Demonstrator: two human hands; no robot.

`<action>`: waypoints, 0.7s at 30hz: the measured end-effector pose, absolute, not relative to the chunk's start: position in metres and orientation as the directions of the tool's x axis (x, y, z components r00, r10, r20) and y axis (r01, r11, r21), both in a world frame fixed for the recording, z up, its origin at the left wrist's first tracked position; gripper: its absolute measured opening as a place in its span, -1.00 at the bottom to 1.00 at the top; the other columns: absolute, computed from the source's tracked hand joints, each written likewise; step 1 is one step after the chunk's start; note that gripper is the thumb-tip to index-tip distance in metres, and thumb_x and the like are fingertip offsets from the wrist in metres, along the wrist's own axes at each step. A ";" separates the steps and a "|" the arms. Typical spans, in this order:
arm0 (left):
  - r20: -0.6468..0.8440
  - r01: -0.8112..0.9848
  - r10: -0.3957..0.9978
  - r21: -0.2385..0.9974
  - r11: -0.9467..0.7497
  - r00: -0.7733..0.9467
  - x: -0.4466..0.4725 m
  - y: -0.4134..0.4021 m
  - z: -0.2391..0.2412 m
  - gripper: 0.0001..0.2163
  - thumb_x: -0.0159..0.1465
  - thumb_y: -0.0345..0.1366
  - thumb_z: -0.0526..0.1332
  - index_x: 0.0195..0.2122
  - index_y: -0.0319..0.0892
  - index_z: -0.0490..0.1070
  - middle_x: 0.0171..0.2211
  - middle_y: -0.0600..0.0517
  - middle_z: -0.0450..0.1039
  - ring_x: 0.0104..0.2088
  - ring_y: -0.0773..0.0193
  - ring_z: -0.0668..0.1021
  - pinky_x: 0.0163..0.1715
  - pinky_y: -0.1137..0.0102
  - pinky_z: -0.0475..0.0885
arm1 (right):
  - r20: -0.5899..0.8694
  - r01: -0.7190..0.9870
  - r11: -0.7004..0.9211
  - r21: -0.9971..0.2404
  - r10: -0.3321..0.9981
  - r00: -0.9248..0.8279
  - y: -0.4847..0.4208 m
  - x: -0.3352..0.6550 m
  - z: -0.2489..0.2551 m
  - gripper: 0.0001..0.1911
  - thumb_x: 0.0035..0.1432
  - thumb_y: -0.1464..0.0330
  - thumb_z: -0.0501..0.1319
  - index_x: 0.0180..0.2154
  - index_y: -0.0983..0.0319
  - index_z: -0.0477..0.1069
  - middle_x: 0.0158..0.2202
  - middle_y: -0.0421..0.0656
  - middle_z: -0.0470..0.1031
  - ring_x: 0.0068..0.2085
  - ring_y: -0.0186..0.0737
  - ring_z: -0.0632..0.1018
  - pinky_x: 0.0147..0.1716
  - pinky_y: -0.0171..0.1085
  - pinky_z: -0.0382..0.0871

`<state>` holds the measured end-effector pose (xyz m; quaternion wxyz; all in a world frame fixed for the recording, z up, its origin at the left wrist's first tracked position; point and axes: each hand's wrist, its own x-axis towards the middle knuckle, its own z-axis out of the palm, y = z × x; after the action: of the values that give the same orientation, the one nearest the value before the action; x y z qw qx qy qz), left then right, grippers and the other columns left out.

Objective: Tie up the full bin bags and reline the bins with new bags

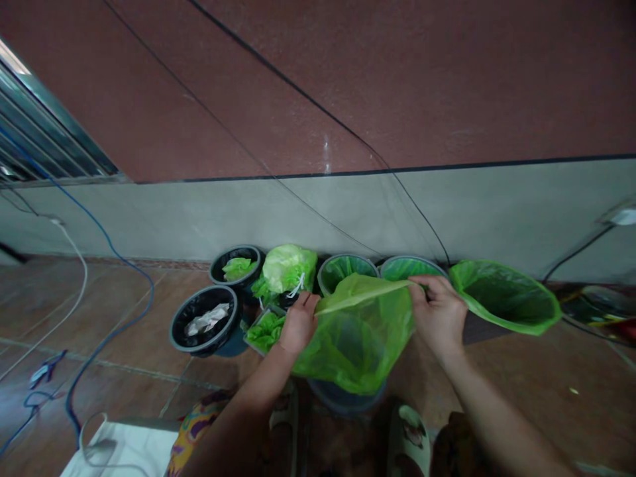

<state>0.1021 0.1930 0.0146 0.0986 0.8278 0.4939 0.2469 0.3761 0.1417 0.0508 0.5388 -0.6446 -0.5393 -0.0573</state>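
We grip the rim of a translucent green plastic bag (365,338) in our left hand (299,322) and right hand (440,313), above a dark round bin (345,401). Lined bins (173,331) crowd the brown tiled floor (521,391) along a red-and-grey wall (348,99).

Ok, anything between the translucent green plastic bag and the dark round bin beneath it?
Nothing visible: the bag, stretched between the left hand and right hand, overlaps the bin, hiding its mouth; the inside can't be judged.
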 end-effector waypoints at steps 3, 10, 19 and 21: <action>0.289 0.753 0.900 0.496 -0.433 0.328 0.093 0.198 0.018 -0.61 0.08 -0.67 0.11 -0.14 -0.18 0.49 -0.16 -0.05 0.49 -0.17 0.24 0.56 -0.06 0.36 0.49 | 0.602 0.763 0.075 -0.642 0.665 0.442 0.141 0.392 0.050 -0.82 0.17 0.31 0.18 -0.33 0.21 0.54 -0.33 -0.12 0.57 -0.32 -0.17 0.56 -0.23 -0.20 0.45; 0.274 0.791 0.951 0.547 -0.274 0.140 0.074 0.211 0.022 -0.59 0.00 -0.65 0.13 -0.15 -0.23 0.54 -0.17 -0.07 0.55 -0.11 0.16 0.58 0.01 0.30 0.47 | 0.578 0.780 -0.098 -0.618 0.616 0.535 0.135 0.422 0.047 -0.74 0.15 0.25 0.16 -0.30 0.25 0.56 -0.32 -0.07 0.56 -0.39 -0.17 0.49 -0.27 -0.18 0.40; 0.074 0.563 0.970 0.823 0.070 -0.230 0.055 0.227 0.029 -0.76 0.00 -0.52 0.24 -0.30 -0.23 0.57 -0.28 -0.04 0.61 -0.22 0.14 0.62 -0.05 0.25 0.49 | 0.576 0.787 -0.264 -0.558 0.560 0.596 0.132 0.450 0.049 -0.68 0.12 0.22 0.13 -0.28 0.29 0.55 -0.31 0.04 0.54 -0.38 -0.07 0.48 -0.21 -0.06 0.38; -0.073 0.328 0.952 0.929 0.174 -0.298 0.057 0.228 0.029 -0.83 0.00 -0.45 0.25 -0.36 -0.23 0.56 -0.42 0.03 0.56 -0.41 0.24 0.58 -0.25 0.31 0.52 | 0.529 0.771 -0.289 -0.568 0.590 0.611 0.135 0.454 0.043 -0.68 0.11 0.21 0.12 -0.30 0.28 0.55 -0.31 0.05 0.55 -0.34 -0.04 0.51 -0.20 -0.05 0.39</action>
<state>0.0567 0.2280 0.0292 0.3580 0.4722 0.6773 0.4360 0.4540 0.1347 0.0434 0.4158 -0.7953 -0.4276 -0.1087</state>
